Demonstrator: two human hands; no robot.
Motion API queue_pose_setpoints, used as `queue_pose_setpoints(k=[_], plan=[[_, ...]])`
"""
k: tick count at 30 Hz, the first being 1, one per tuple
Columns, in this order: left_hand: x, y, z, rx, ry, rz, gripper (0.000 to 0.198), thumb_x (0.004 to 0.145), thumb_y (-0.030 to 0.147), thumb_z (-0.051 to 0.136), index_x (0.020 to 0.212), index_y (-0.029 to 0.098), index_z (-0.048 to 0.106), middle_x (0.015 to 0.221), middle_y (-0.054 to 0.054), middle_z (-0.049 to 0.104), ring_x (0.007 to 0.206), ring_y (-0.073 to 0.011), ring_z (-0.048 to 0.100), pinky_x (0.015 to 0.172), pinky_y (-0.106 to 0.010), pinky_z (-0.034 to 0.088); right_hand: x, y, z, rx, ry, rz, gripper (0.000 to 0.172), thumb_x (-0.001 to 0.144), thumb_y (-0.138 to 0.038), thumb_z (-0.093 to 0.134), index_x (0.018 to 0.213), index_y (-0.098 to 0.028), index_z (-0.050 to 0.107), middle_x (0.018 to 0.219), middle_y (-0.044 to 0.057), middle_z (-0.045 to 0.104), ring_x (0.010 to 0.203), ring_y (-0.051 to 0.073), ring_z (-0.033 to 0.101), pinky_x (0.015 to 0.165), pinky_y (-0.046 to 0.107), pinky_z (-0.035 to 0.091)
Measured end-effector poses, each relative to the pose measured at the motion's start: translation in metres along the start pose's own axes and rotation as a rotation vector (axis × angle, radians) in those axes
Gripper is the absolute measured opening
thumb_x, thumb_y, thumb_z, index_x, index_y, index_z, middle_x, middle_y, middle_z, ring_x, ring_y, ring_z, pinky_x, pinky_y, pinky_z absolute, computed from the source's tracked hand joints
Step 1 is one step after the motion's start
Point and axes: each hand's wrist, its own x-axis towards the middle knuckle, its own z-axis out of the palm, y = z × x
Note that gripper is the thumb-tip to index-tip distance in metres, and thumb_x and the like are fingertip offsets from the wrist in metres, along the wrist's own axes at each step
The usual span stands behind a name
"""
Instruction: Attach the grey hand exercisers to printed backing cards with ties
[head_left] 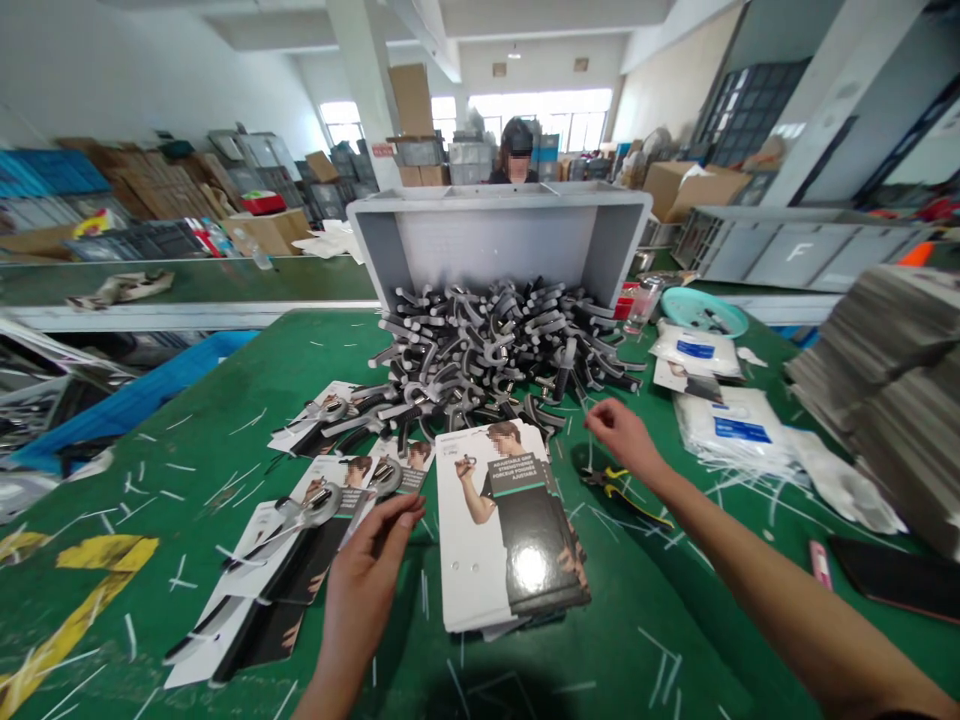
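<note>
My left hand (pixel 371 575) rests on the green table (pixel 225 400), its fingers pressed on the edge of a carded hand gripper (pixel 300 530) at the end of a row of finished cards. Just right of it lies a stack of printed backing cards (pixel 510 525). My right hand (pixel 619 435) reaches forward with loosely curled fingers toward the pile of grey and black hand grippers (pixel 487 355), and nothing shows in it. The pile spills from a tipped grey crate (pixel 499 235).
Yellow-handled cutters (pixel 622 488) lie under my right wrist. Bags of white cable ties (pixel 731 425) and a tall card stack (pixel 892 390) sit at the right, a black phone (pixel 896 585) near the right edge. Cut tie ends litter the table. A person stands behind the crate.
</note>
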Motion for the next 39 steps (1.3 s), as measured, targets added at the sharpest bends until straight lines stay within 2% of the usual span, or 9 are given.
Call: queue_pose_setpoints(k=[3,6,9,19,24,31,34,37,39], plan=[[-0.001,0.032,-0.003,0.197,0.072,0.361,0.026,0.095,0.029,0.053,0.116,0.027,0.068,0.120,-0.005,0.069,0.114,-0.0250,0.061,0.103,-0.041,0.042,-0.020,-0.030,-0.032,0.146,0.035,-0.090,0.028,0.100,-0.036,0.038,0.103,-0.017,0.059,0.093,0.007,0.066,0.081,0.018,0.060,0.072,0.028,0.049],[0.001,0.073,0.012,0.415,-0.118,0.811,0.036,0.094,0.019,0.053,0.128,0.028,0.063,0.129,-0.007,0.066,0.121,-0.0271,0.055,0.103,-0.044,0.038,-0.046,-0.078,-0.047,0.344,-0.125,-0.330,0.015,0.093,-0.034,0.055,0.091,-0.021,0.060,0.083,0.000,0.064,0.073,0.015,0.057,0.068,0.025,0.046],[0.007,0.096,0.028,0.599,-0.234,0.948,0.030,0.094,0.019,0.054,0.121,0.022,0.066,0.105,-0.009,0.073,0.098,-0.0268,0.059,0.089,-0.043,0.041,-0.060,-0.114,-0.050,0.391,-0.193,-0.477,0.009,0.090,-0.028,0.059,0.085,-0.021,0.061,0.081,0.000,0.061,0.071,0.014,0.053,0.067,0.024,0.042],[0.001,0.053,0.022,0.092,-0.038,0.277,0.016,0.094,0.033,0.058,0.093,0.024,0.072,0.090,-0.003,0.071,0.085,-0.0205,0.063,0.076,-0.030,0.045,-0.037,-0.111,-0.016,1.198,-0.241,-0.199,0.022,0.087,-0.039,0.069,0.089,-0.018,0.063,0.077,-0.002,0.060,0.064,0.010,0.053,0.062,0.023,0.044],[-0.006,0.048,0.027,0.130,0.087,0.443,0.012,0.092,0.024,0.060,0.097,0.024,0.071,0.093,-0.004,0.071,0.091,-0.0218,0.063,0.082,-0.032,0.045,-0.045,-0.131,0.006,1.419,-0.392,-0.078,0.029,0.082,-0.041,0.074,0.096,-0.019,0.061,0.065,-0.005,0.056,0.052,0.010,0.051,0.049,0.023,0.045],[-0.012,0.047,0.034,0.246,0.020,0.688,0.021,0.093,0.013,0.057,0.109,0.022,0.067,0.093,-0.005,0.070,0.087,-0.0207,0.061,0.082,-0.034,0.045,-0.054,-0.141,0.015,1.409,-0.456,-0.136,0.027,0.082,-0.040,0.075,0.090,-0.016,0.063,0.077,0.000,0.065,0.055,0.009,0.057,0.052,0.022,0.049],[-0.010,0.041,0.036,0.212,0.036,0.588,0.019,0.093,0.018,0.058,0.110,0.022,0.065,0.100,-0.007,0.068,0.096,-0.0226,0.060,0.088,-0.036,0.045,-0.056,-0.138,0.015,1.351,-0.398,-0.126,0.026,0.085,-0.041,0.072,0.088,-0.016,0.064,0.074,0.001,0.067,0.056,0.011,0.060,0.057,0.025,0.051],[-0.002,0.027,0.035,0.131,0.121,0.288,0.046,0.083,0.030,0.071,0.126,0.020,0.057,0.117,-0.011,0.061,0.106,-0.0262,0.058,0.092,-0.041,0.047,-0.052,-0.133,0.010,1.364,-0.239,-0.103,0.025,0.088,-0.042,0.069,0.091,-0.018,0.063,0.075,0.001,0.070,0.060,0.012,0.063,0.061,0.026,0.052],[0.004,0.016,0.032,0.039,0.012,0.092,0.056,0.079,0.036,0.074,0.129,0.018,0.057,0.118,-0.012,0.060,0.098,-0.0251,0.061,0.084,-0.039,0.050,-0.048,-0.130,0.006,1.400,-0.129,-0.083,0.024,0.087,-0.041,0.070,0.091,-0.020,0.061,0.083,0.003,0.072,0.064,0.013,0.065,0.062,0.027,0.053]])
